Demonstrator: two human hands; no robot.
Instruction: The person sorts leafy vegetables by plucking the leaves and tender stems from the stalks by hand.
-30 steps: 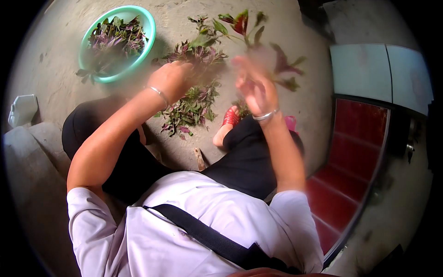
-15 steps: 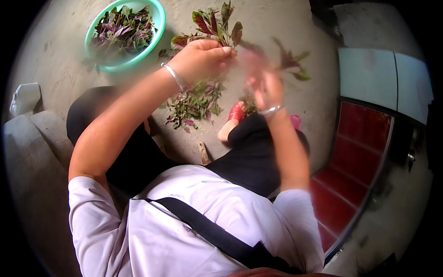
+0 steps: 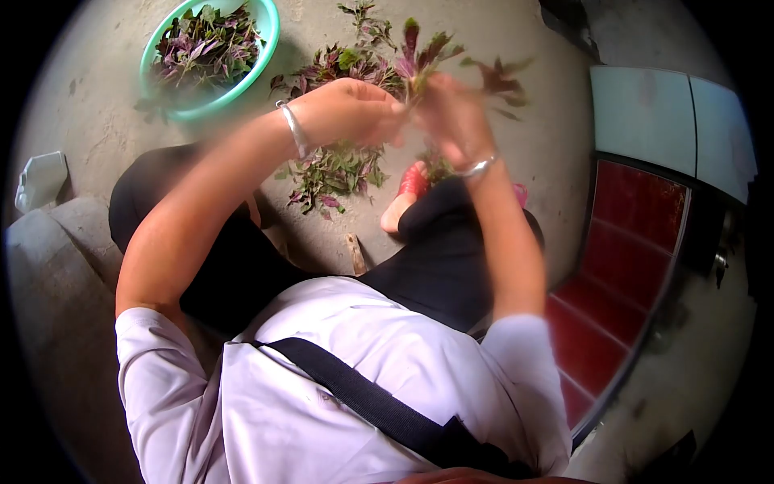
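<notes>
My left hand [image 3: 355,113] is closed, thumb and fingers pinching near the base of an upright leafy sprig [image 3: 419,63] with purple and green leaves. Close beside it, my right hand [image 3: 455,121] is smeared by motion, its fingertips near that same sprig. A second leafy sprig [image 3: 501,82], also blurred, juts out past the right hand and appears held in it. Beyond my left hand lies a pile of purple-green stems [image 3: 334,68] on the floor. Loose picked leaves [image 3: 334,179] are heaped just below the left hand.
A green basin [image 3: 269,60] of purple-green leaves stands at the upper left. My foot in a red sandal [image 3: 414,179] is beside the leaf heap. Red tiles [image 3: 629,258] and pale panels [image 3: 641,117] line the right side. A whitish plastic container [image 3: 42,179] sits far left.
My hands have come closer together, the right one shifting left and slightly up towards the left hand's sprig. More of the stem pile behind the left hand shows.
</notes>
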